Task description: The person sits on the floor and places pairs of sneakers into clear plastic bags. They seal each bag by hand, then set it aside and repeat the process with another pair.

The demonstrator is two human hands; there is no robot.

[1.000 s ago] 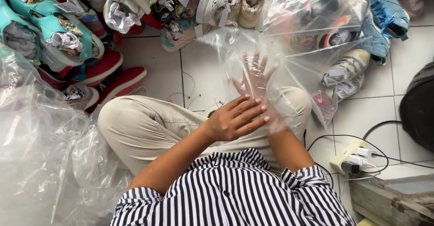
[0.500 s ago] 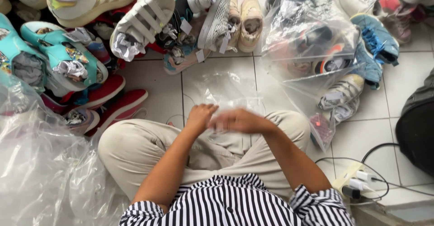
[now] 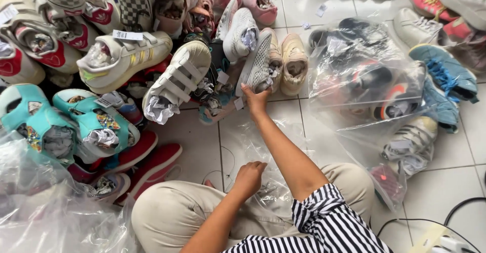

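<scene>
My right hand (image 3: 255,98) is stretched forward over the tiled floor and grips the heel of a white mesh sneaker (image 3: 263,60) that lies in a heap of shoes. A beige sneaker (image 3: 294,63) lies right beside it. My left hand (image 3: 249,177) stays near my lap, its fingers closed on an empty clear plastic bag (image 3: 253,141) spread over the floor and my crossed legs. White strapped sneakers (image 3: 174,83) sit just left of the mesh one.
Turquoise children's shoes (image 3: 96,126) and red shoes (image 3: 147,164) lie at the left above crumpled plastic (image 3: 45,212). A clear bag filled with shoes (image 3: 364,81) stands at the right beside blue sneakers (image 3: 445,76). A cable and power strip (image 3: 445,243) lie at bottom right.
Both hands were together at the plastic bag over my lap. Now my right hand has reached forward to the white mesh sneaker, and my left hand stays on the bag. My view has tilted towards the shoe pile.
</scene>
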